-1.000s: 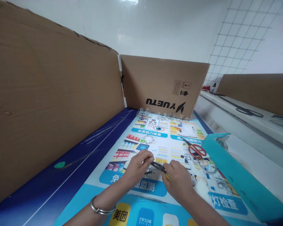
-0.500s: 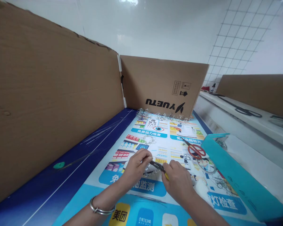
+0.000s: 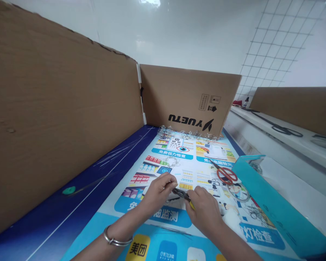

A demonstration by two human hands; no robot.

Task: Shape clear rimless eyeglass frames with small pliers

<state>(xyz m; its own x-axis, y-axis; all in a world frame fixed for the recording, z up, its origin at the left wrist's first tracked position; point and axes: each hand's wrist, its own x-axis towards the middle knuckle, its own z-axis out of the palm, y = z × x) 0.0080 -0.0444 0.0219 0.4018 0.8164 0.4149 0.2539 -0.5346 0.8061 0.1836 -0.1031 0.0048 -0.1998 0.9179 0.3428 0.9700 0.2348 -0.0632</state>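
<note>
Along the left side, a tall cardboard sheet (image 3: 57, 119) stands on edge, and fine clear strands (image 3: 116, 156) lie across the dark blue strip of the printed mat (image 3: 97, 174) at its foot. Near the bottom, a silver bangle (image 3: 117, 237) circles the left wrist. The left hand (image 3: 159, 192) is curled, its fingertips (image 3: 170, 183) closed together at the nose of the yellow-handled pliers (image 3: 182, 194), though whether they pinch anything there is too small to tell. Those pliers sit between the two hands, just above the mat, their jaws looking nearly together. A clear plastic scrap (image 3: 174, 199) lies just beneath them. The right hand (image 3: 205, 212) is wrapped around the handles, clamping them in its fist. Farther back, a heap of clear scraps (image 3: 187, 131) lines the far edge of the mat. To the right lie red-handled scissors (image 3: 225, 175), a tangle of dark wire (image 3: 254, 212) and a teal folder (image 3: 271, 195). Compared with the earlier view, the hands and pliers have barely shifted, the pliers sitting only slightly lower.
</note>
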